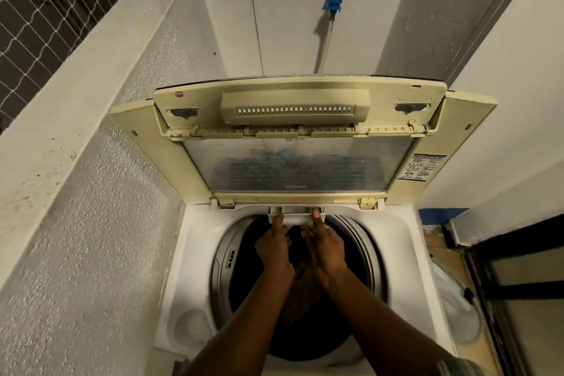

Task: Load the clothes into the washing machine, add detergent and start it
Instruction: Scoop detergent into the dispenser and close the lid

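A white top-loading washing machine (195, 253) stands below me with its folding lid (299, 131) raised against the wall. Dark clothes (302, 293) lie in the drum, partly hidden by my arms. At the drum's far rim a small white detergent drawer (297, 217) sticks out. My left hand (273, 246) touches the drawer's left front with outstretched fingers. My right hand (325, 243) reaches the drawer's right side, one finger up on its edge. Whether either hand grips the drawer is unclear.
A rough plastered wall (91, 238) runs close along the left. A blue tap (332, 4) with a hose hangs on the wall behind the lid. A dark-framed door (518, 284) and clear plastic sheeting (457, 308) sit to the right of the machine.
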The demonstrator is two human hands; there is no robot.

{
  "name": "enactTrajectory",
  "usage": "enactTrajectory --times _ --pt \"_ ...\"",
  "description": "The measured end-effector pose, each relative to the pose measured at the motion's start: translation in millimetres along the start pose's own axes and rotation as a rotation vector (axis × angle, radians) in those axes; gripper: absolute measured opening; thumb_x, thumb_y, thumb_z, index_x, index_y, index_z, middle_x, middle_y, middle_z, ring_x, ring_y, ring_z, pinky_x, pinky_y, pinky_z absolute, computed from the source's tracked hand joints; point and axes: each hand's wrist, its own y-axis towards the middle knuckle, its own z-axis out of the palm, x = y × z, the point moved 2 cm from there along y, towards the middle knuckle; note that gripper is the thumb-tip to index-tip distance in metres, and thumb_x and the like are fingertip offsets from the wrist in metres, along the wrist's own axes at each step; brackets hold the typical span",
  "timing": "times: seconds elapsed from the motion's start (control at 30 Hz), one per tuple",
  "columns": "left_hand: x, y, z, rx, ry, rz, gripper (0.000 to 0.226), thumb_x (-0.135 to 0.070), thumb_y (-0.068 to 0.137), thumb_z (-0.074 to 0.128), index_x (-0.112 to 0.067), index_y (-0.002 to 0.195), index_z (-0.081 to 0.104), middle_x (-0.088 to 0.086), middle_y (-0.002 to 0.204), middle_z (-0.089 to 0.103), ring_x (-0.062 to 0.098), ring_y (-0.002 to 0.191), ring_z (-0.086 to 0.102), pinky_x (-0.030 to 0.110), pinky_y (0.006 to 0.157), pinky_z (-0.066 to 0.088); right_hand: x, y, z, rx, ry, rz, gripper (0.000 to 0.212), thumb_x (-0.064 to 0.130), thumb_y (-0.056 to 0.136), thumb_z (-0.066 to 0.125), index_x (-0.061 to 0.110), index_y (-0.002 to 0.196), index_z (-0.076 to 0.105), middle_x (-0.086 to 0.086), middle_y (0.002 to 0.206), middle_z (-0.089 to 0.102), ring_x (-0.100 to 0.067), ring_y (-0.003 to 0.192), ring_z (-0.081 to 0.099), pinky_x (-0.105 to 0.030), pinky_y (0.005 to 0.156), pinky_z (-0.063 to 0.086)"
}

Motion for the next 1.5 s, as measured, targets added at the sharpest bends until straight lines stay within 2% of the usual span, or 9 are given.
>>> enactTrajectory --times 0.13,0.47,0.63,0.77,0.9,1.1,1.23,1.4,1.5 --pt "-4 -4 -2 0.024 0.017 -0.001 0.041 -0.044 0.084 0.074 -0.007 0.100 0.075 0.010 0.099 0.079 0.026 0.095 0.074 0.045 0.090 0.060 8 -6 0 -0.033 -0.024 -0.010 0.029 0.024 0.095 0.074 -0.001 0.109 0.068 -0.019 0.096 0.070 -0.030 0.100 0.068 -0.044 0.107 0.054" --pt "6 -16 -19 0.037 0.061 0.012 0.021 -0.034 0.087 0.070 -0.015 0.088 0.078 0.004 0.087 0.081 0.026 0.093 0.075 0.043 0.084 0.059 2 -18 -9 -0.094 0.006 0.040 0.025 0.013 0.096 0.071 -0.008 0.109 0.069 -0.018 0.094 0.073 -0.027 0.088 0.073 -0.038 0.096 0.059" --pt "4 -23 -28 0.080 0.105 0.010 0.023 -0.035 0.090 0.069 -0.015 0.100 0.076 0.004 0.095 0.080 0.024 0.098 0.073 0.040 0.086 0.058 -3 -27 -14 -0.070 -0.029 0.057 0.032 0.015 0.098 0.069 -0.009 0.119 0.066 -0.022 0.112 0.072 -0.032 0.107 0.070 -0.042 0.106 0.053" --pt "-6 -36 -40 0.130 0.175 -0.029 0.032 -0.041 0.092 0.068 -0.016 0.111 0.071 0.004 0.105 0.076 0.023 0.103 0.069 0.041 0.090 0.055 -2 -44 -20 -0.019 -0.137 0.088 0.021 0.022 0.099 0.067 0.006 0.111 0.072 -0.011 0.105 0.075 -0.025 0.101 0.070 -0.035 0.086 0.057" --pt "-13 -61 -58 0.110 0.200 -0.037 0.029 -0.040 0.095 0.065 -0.019 0.115 0.066 0.004 0.111 0.072 0.024 0.107 0.065 0.045 0.096 0.055 4 -67 -30 0.006 -0.265 0.079 0.010 0.016 0.100 0.064 0.013 0.103 0.073 -0.008 0.098 0.073 -0.024 0.093 0.067 -0.036 0.079 0.054" --pt "-22 -112 -90 0.142 0.221 0.077 0.022 -0.031 0.098 0.062 -0.018 0.114 0.070 0.001 0.109 0.075 0.020 0.107 0.067 0.041 0.093 0.055 16 -101 -38 0.145 -0.391 0.021 0.017 0.011 0.097 0.068 0.004 0.111 0.073 -0.017 0.099 0.074 -0.025 0.088 0.070 -0.035 0.074 0.054" --pt "-39 -151 -118 0.128 0.178 0.196 0.018 -0.026 0.099 0.061 -0.017 0.110 0.072 0.002 0.106 0.079 0.023 0.107 0.070 0.040 0.091 0.055 25 -128 -34 0.301 -0.474 -0.015 0.017 0.019 0.093 0.073 0.012 0.107 0.079 -0.015 0.103 0.079 -0.022 0.089 0.075 -0.034 0.075 0.058" --pt "-62 -205 -160 0.092 0.141 0.358 0.015 -0.022 0.096 0.065 -0.018 0.103 0.077 0.001 0.100 0.080 0.023 0.102 0.073 0.034 0.082 0.057 38 -171 -10 0.493 -0.590 -0.032 0.018 0.028 0.095 0.071 0.022 0.109 0.080 -0.009 0.112 0.079 -0.026 0.107 0.074 -0.037 0.086 0.059" --pt "-78 -234 -182 0.062 0.148 0.446 0.018 -0.015 0.096 0.063 -0.020 0.094 0.080 0.003 0.100 0.080 0.024 0.100 0.074 0.037 0.084 0.056 46 -202 11 0.575 -0.647 -0.053 0.017 0.028 0.095 0.070 0.022 0.108 0.080 -0.005 0.112 0.079 -0.025 0.110 0.073 -0.043 0.096 0.058"
